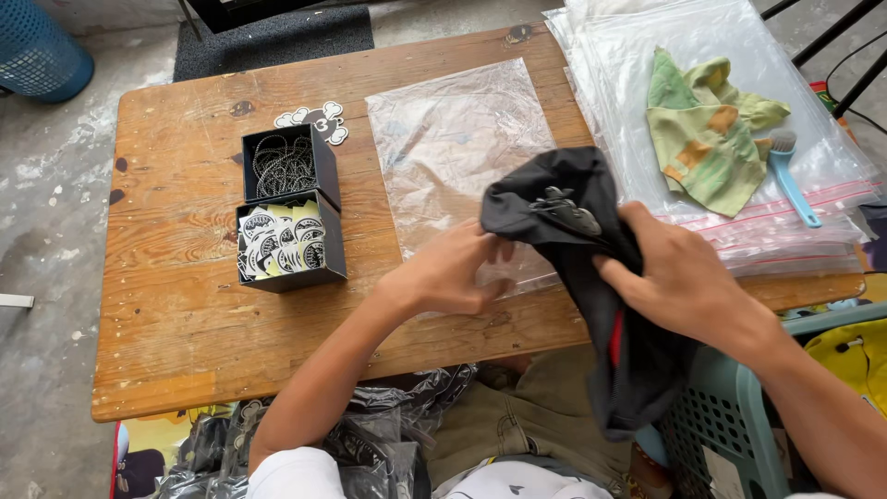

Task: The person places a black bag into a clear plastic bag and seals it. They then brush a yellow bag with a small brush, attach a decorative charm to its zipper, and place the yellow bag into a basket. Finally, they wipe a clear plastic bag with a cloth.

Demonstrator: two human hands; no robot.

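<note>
A black garment (564, 199) with a small grey emblem and a red inner trim hangs over the near edge of the wooden table (185, 305). My right hand (679, 277) grips its folded middle from the right. My left hand (453, 273) pinches the garment's left edge, resting on a clear plastic bag (443, 139) that lies flat on the table.
A black two-part box (288, 208) holds black cords and printed tags, with loose stickers (312, 118) behind it. A stack of clear zip bags (739, 55) at right carries a green cloth (707, 129) and a blue brush (793, 180). A teal basket (730, 420) stands below.
</note>
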